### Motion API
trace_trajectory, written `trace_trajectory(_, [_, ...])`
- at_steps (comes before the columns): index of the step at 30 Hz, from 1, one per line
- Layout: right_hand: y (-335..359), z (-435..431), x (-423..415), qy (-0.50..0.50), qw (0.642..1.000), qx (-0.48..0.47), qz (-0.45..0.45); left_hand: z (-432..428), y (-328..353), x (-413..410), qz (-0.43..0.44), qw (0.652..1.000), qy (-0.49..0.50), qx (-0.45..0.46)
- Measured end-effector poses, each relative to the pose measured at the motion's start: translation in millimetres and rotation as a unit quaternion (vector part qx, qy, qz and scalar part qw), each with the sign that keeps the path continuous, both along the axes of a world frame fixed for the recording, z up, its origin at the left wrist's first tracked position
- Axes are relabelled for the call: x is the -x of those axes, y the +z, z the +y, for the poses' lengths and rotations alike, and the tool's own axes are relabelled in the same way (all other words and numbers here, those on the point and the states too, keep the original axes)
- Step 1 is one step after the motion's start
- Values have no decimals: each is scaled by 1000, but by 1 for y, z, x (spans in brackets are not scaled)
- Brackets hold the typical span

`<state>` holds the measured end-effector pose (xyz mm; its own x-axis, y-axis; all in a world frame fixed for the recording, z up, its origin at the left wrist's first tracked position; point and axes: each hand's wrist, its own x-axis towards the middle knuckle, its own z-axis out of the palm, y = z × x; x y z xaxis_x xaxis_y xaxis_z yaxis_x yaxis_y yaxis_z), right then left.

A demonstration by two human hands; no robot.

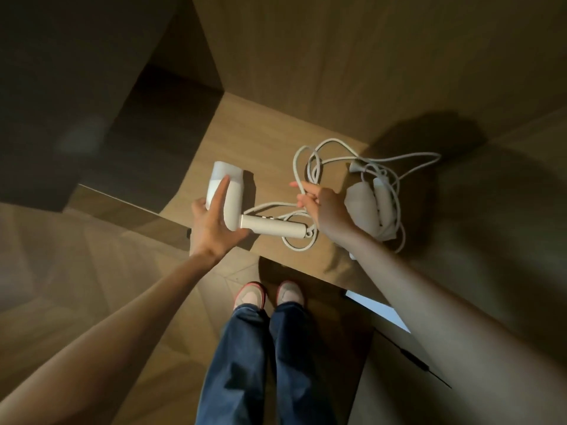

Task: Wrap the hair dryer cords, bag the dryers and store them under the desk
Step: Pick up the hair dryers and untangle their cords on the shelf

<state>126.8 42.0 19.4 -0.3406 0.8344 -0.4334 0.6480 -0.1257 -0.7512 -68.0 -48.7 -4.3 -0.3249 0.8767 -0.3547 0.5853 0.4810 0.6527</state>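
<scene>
Head view, looking down on a wooden desk [245, 133]. The left hand [211, 225], at 9 o'clock of centre, grips the barrel of a white hair dryer [236, 199], index finger laid straight along it; the handle points toward 3 o'clock, just above the desk edge. The right hand [325, 207], well apart from the left, has its fingers curled round a loop of the cord [295, 162], most of which sprawls unwound toward 1 o'clock. At 3 o'clock of that hand a second dryer [382, 194] lies on a white bag [357, 199], its own lead crossing the same heap. Likely hazards: the two leads overlap, and which strand belongs to which dryer cannot be told, so pulling slack could drag the second dryer or knot both; the held dryer sits near the desk edge and could drop if the grip loosens; tight winding may kink the cord at the handle
</scene>
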Motion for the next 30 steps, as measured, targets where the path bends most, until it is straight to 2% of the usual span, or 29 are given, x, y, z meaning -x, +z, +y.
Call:
trace_trajectory(8, [-51,5,24,54,992,-87,-74,24,-31,24,-36,999,-11,35])
trace_trajectory(11, [-56,0,31,70,991,-49,-107,33,-34,29,-16,998,-36,40])
trace_trajectory(17, [-43,-21,15,-4,998,-4,-59,35,-27,18,53,994,-80,42])
trace_trajectory(20, [-34,-40,-14,-79,990,-103,-60,31,-18,-1,97,989,-111,-1])
trace_trajectory(22, [-34,-49,-39,-116,963,-193,-148,33,-11,-19,77,987,-134,-39])
trace_trajectory(24, [-39,-52,-62,-140,938,-198,-249,39,-5,-43,50,976,-186,-98])
trace_trajectory(26, [-42,-48,-76,-142,934,-139,-297,44,-6,-71,41,953,-264,-144])
trace_trajectory(28, [-45,-41,-84,-112,936,-105,-317,49,-10,-97,78,926,-343,-138])
trace_trajectory(30, [-49,-34,-84,-91,943,-80,-310,53,-20,-116,158,903,-393,-79])
